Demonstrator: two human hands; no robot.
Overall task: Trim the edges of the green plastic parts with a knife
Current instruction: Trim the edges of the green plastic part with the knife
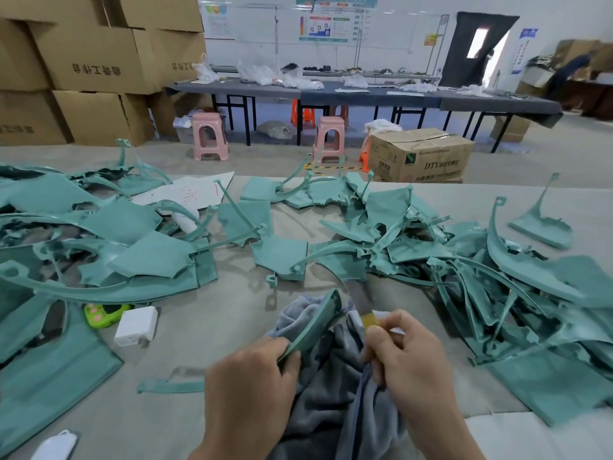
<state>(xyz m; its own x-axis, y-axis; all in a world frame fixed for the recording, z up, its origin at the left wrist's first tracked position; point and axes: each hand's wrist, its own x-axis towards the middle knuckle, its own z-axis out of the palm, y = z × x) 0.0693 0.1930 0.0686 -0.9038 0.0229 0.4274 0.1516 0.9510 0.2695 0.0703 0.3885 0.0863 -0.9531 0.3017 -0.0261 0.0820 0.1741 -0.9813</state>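
My left hand (252,376) is curling its fingers around the near end of a curved green plastic part (315,323), thumb pressing on top, holding it edge-up at 6 o'clock on the table. My right hand (408,353) is pinching the yellow handle of a knife (360,302), blade pointing toward 12 o'clock just beside the part's far end. Both are working over a grey cloth (331,393). Heaps of green parts are lying at 9 o'clock (139,257) and 3 o'clock (497,260); a white charger (136,327) is sitting at 8 o'clock.
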